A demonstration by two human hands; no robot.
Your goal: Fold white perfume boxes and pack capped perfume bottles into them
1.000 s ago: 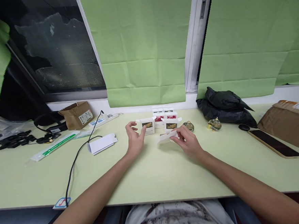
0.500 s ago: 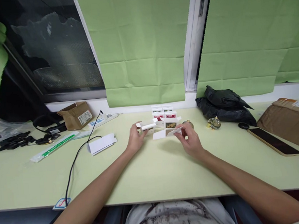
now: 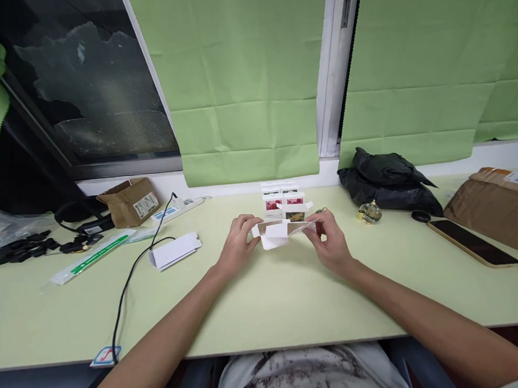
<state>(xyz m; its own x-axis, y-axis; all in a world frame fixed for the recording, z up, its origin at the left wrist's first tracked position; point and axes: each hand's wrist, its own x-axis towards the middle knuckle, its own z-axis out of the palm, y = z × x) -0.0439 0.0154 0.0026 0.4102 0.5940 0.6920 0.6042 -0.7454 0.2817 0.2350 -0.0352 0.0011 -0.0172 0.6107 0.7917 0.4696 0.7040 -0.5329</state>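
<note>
My left hand (image 3: 239,247) grips a small white box (image 3: 267,231) with its flaps open, tipped on its side just above the pale green table (image 3: 266,300). My right hand (image 3: 329,240) pinches a folded white card (image 3: 300,227) whose left end meets the box's open mouth. Both hands are closed on these pieces. Right behind them stands a cluster of small white boxes (image 3: 285,200) with red and gold pictures on their fronts.
A small gold-and-glass bottle (image 3: 367,212) stands right of the boxes, before a black plastic bag (image 3: 384,180). A phone (image 3: 472,242) and brown parcel (image 3: 499,208) lie far right. Left are folded white paper (image 3: 174,251), a black cable (image 3: 129,277), a cardboard box (image 3: 129,200) and black parts (image 3: 23,246).
My left hand took the open white box from the table, tipped it over and drew it toward me. My right hand lifted the white card and brought it to the box's opening.
</note>
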